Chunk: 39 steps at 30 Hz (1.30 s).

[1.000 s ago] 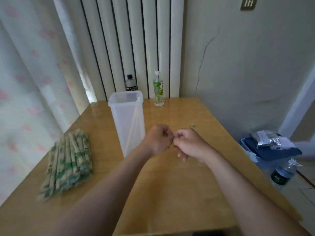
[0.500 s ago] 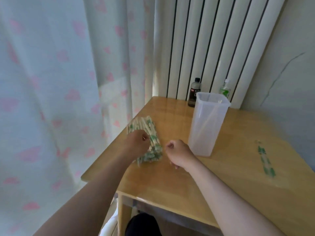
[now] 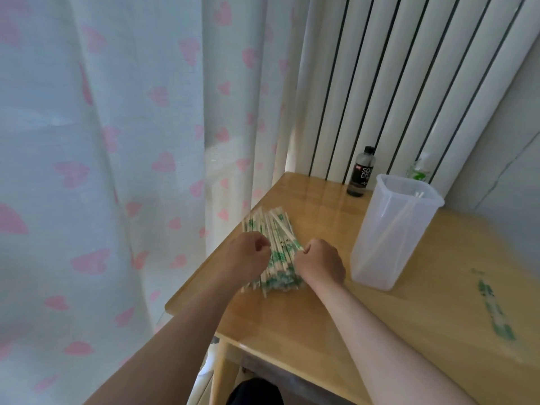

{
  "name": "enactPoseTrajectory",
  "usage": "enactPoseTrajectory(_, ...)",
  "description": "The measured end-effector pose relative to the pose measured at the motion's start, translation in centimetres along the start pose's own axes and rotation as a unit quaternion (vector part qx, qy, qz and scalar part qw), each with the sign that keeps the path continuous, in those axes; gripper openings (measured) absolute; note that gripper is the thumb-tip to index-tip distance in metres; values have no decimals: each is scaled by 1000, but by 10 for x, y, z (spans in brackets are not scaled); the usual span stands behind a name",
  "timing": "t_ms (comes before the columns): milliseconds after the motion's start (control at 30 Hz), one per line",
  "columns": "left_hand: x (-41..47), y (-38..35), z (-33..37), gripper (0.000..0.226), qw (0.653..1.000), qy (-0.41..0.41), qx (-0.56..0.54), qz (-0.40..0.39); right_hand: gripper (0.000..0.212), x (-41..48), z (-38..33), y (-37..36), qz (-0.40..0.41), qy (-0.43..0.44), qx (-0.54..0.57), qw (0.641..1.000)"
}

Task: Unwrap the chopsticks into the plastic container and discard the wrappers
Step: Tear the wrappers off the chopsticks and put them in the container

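Observation:
A pile of wrapped chopsticks (image 3: 276, 252) in green-printed paper lies near the table's left edge. My left hand (image 3: 248, 255) rests curled on the pile's left side; what its fingers hold is hidden. My right hand (image 3: 320, 264) is at the pile's right side, pinching the near end of one wrapped pair (image 3: 285, 229) that lies slanted across the top. The clear plastic container (image 3: 391, 235) stands upright to the right of my right hand, with bare chopsticks leaning inside. An empty green-printed wrapper (image 3: 493, 311) lies flat on the table at the far right.
A dark bottle (image 3: 361, 175) and a green-labelled bottle (image 3: 419, 171) stand at the back of the wooden table (image 3: 336, 325), by the white radiator. A curtain with pink hearts hangs just left of the table edge.
My hands left the middle of the table and went to the pile at the left. An empty wrapper now lies on the table at the right. My right hand has closed on one wrapped pair.

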State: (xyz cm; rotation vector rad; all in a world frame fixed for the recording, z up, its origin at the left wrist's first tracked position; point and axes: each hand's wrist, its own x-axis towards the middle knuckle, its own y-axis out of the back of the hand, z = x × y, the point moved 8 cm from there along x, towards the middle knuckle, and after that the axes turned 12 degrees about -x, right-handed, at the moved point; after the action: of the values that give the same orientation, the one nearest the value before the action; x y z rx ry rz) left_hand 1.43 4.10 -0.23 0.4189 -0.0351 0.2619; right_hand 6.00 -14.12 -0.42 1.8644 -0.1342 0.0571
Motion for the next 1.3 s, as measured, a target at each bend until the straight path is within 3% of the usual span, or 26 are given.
enactPoseTrajectory(67, 2, -2, -1, 19, 997, 28, -74, 15, 16, -5, 6, 12, 0, -28, 97, 995)
enactPoseTrajectory(133, 2, -12, -1, 22, 977, 85, -195, 12, 18, -13, 14, 19, -14, -66, 245, 967)
enactPoseTrajectory(233, 2, -40, 11, 29, 908, 152, -389, -19, 18, -33, 20, 24, -72, -75, 417, 903)
enactPoseTrajectory(300, 4, -48, 27, 26, 866, 144, -479, -11, 16, -43, 27, 31, -88, -51, 439, 893)
enactPoseTrajectory(400, 8, -49, 47, 12, 834, 99, -542, -8, 5, -48, 45, 46, -71, -36, 473, 878)
enactPoseTrajectory(567, 1, -84, 76, 7, 727, 110, -673, -82, 17, -50, 55, 68, -96, -47, 690, 716)
enactPoseTrajectory(633, -2, -97, 87, 8, 694, 106, -706, -98, 16, -49, 57, 78, -77, -49, 715, 693)
enactPoseTrajectory(733, -5, -111, 100, 9, 671, 109, -726, -109, 8, -45, 65, 90, -30, -64, 740, 669)
enactPoseTrajectory(833, -11, -119, 108, 6, 686, 122, -709, -110, 9, -36, 86, 104, 34, -84, 735, 672)
enactPoseTrajectory(900, -6, -114, 99, 6, 706, 135, -691, -75, 9, -31, 105, 118, 85, -87, 707, 697)
enactPoseTrajectory(933, -2, -106, 91, 9, 733, 137, -665, -34, 8, -29, 115, 127, 110, -86, 684, 716)
enactPoseTrajectory(1000, 6, -78, 77, 25, 844, 113, -519, 72, 8, -26, 133, 147, 152, -74, 625, 762)
enactPoseTrajectory(1067, 4, -51, 89, 34, 939, 7, -309, 147, 9, -22, 141, 164, 175, -50, 567, 803)
enactPoseTrajectory(1100, 2, -49, 108, 35, 960, -78, -232, 134, 9, -20, 142, 171, 177, -35, 547, 817)
enactPoseTrajectory(1167, -9, -74, 147, 31, 971, -193, -141, 5, 9, -15, 139, 180, 174, -14, 525, 833)
enactPoseTrajectory(1233, -22, -107, 167, 25, 961, -246, -64, -112, 9, -12, 134, 186, 173, -6, 521, 836)
enactPoseTrajectory(1300, -30, -124, 178, 12, 946, -292, -36, -133, 12, -11, 132, 189, 179, -5, 531, 828)
